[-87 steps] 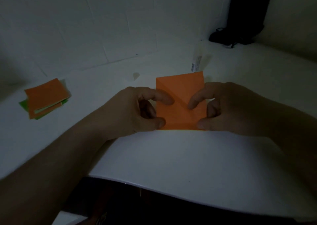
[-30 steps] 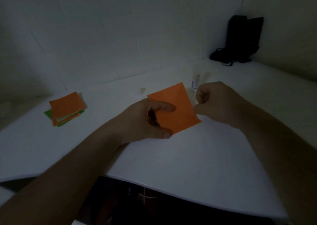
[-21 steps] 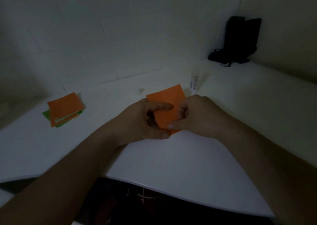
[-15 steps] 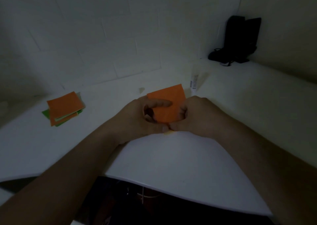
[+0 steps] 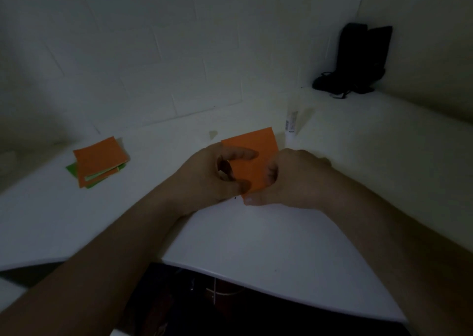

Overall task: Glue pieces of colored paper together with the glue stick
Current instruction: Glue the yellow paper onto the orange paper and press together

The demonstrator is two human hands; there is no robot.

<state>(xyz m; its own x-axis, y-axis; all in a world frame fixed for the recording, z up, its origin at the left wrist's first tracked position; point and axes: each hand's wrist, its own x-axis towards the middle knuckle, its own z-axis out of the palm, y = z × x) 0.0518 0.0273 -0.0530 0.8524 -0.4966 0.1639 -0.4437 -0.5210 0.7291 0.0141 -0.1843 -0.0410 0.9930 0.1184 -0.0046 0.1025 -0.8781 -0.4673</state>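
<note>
Both our hands hold the orange paper (image 5: 252,161) over the table (image 5: 256,238): left hand (image 5: 204,174) pinching its left edge, right hand (image 5: 289,179) gripping and hiding its right side. Beyond stands the glue stick (image 5: 291,125), upright, dimly lit.

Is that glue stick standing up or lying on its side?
Standing. The glue stick rises upright from the white table, behind the orange paper.

We see dark print on the glue stick (image 5: 291,125) label, but we cannot read any of it.
</note>
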